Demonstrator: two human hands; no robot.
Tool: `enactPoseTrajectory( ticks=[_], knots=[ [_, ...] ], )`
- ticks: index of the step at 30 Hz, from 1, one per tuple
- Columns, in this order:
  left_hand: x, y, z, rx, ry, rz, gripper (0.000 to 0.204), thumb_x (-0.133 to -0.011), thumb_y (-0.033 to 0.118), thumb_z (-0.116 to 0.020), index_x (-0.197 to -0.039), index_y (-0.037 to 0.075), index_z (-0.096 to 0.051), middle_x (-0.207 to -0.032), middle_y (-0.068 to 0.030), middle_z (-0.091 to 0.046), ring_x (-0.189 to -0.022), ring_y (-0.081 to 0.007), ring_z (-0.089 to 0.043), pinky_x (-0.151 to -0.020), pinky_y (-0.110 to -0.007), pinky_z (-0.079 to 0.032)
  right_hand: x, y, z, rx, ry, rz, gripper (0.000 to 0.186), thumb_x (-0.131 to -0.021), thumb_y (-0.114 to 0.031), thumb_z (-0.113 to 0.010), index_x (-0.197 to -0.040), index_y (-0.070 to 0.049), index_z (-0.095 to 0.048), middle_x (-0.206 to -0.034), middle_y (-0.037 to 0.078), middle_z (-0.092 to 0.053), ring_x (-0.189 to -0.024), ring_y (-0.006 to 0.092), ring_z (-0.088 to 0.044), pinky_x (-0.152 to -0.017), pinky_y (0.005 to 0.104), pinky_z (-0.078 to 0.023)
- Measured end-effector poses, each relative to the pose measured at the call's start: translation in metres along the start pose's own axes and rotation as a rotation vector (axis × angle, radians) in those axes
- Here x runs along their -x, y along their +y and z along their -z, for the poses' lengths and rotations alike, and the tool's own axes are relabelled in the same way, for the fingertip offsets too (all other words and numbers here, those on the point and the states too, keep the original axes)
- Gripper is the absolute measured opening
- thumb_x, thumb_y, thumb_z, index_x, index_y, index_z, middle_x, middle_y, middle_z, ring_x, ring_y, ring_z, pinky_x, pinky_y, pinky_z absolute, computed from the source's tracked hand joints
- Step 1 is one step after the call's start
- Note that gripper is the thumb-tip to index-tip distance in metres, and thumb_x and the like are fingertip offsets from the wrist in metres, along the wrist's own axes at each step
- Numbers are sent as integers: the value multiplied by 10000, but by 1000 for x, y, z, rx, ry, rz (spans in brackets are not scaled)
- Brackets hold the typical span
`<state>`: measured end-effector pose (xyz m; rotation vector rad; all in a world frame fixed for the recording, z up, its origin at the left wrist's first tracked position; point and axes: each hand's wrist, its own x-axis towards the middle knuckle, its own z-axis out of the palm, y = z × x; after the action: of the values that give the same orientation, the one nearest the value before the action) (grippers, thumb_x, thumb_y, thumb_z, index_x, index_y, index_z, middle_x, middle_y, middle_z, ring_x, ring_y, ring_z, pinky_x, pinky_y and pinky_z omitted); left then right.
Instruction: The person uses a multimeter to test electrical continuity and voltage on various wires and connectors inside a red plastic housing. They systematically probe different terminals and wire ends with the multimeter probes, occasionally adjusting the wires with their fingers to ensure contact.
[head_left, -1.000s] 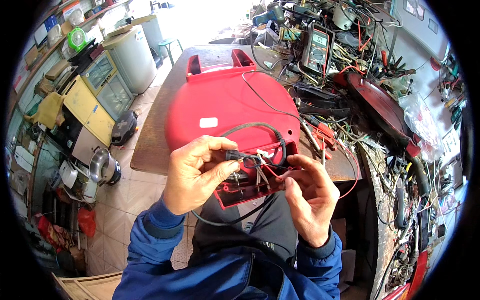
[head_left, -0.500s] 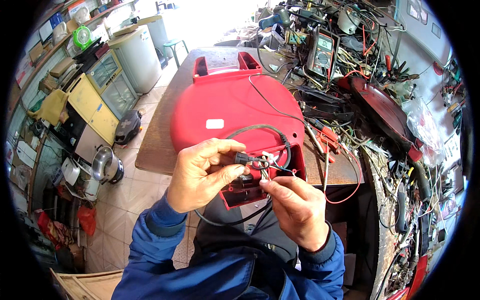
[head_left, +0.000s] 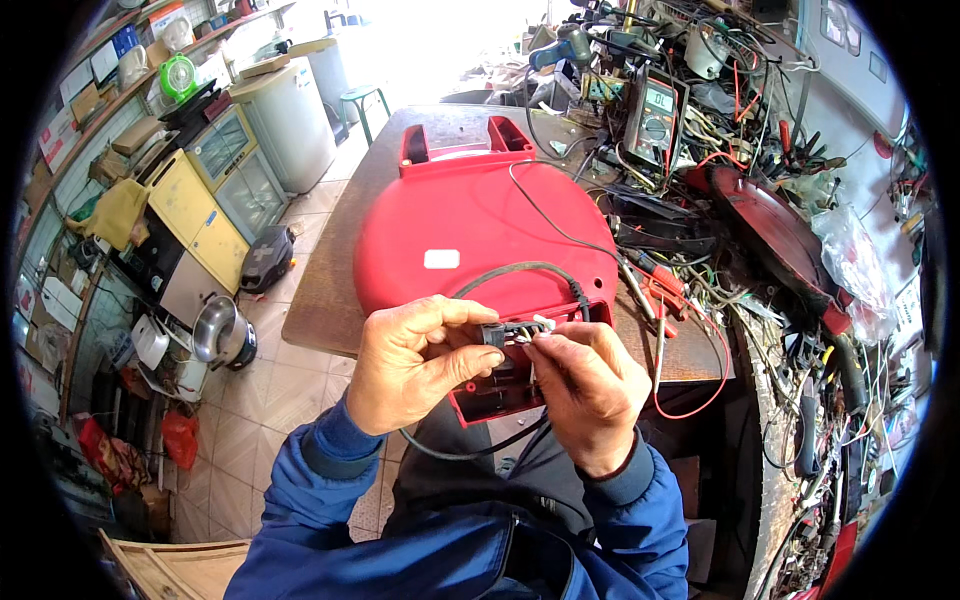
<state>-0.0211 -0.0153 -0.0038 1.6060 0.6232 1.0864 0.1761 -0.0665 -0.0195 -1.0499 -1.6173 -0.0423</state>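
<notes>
A large red plastic appliance housing (head_left: 480, 225) lies on the brown table (head_left: 325, 305), its near-end compartment (head_left: 470, 408) open toward me. Over that compartment, my left hand (head_left: 405, 360) pinches a small black part (head_left: 492, 335) between thumb and fingers. Thin light-coloured wires (head_left: 522, 337) run from beside this part to my right hand (head_left: 595, 385), which grips them between thumb and forefinger. The fingertips of both hands nearly meet. A thick dark cord (head_left: 515, 268) arches over the housing's near end, just beyond my hands. Fingers partly hide the wire ends.
Red test probes (head_left: 660, 285) with a looping lead lie right of the housing. Behind them a multimeter (head_left: 655, 115) stands among tangled cables and parts. A round dark red cover (head_left: 765, 235) leans farther right. On the floor at left is a metal pot (head_left: 222, 332).
My right hand has moved up toward my left hand, bringing the wires close to the black part. The whole scene has shifted slightly right and down in the view.
</notes>
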Motion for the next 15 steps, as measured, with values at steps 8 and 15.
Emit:
enactPoseTrajectory(
  ticks=[8, 15],
  knots=[
    [-2, -3, -1, -64, 13, -44, 303, -854, 2, -785, -1138, -41, -689, -927, -44, -677, -803, -75, -666, -682, -211, -547, 2, -2, -4, 82, 30, 67, 274, -723, 83, -779, -971, -3, -703, -876, 134, -662, -695, 246, -682, -573, 317, -542],
    [-1, -3, 2, -114, -24, -53, 313, -867, 13, -771, -1151, -66, -666, -976, -87, -691, -836, -123, -698, -710, -231, -559, 1, -2, -4, 39, 19, 38, 274, -707, 87, -776, -951, -9, -699, -863, 123, -656, -683, 253, -671, -564, 330, -533]
  ],
)
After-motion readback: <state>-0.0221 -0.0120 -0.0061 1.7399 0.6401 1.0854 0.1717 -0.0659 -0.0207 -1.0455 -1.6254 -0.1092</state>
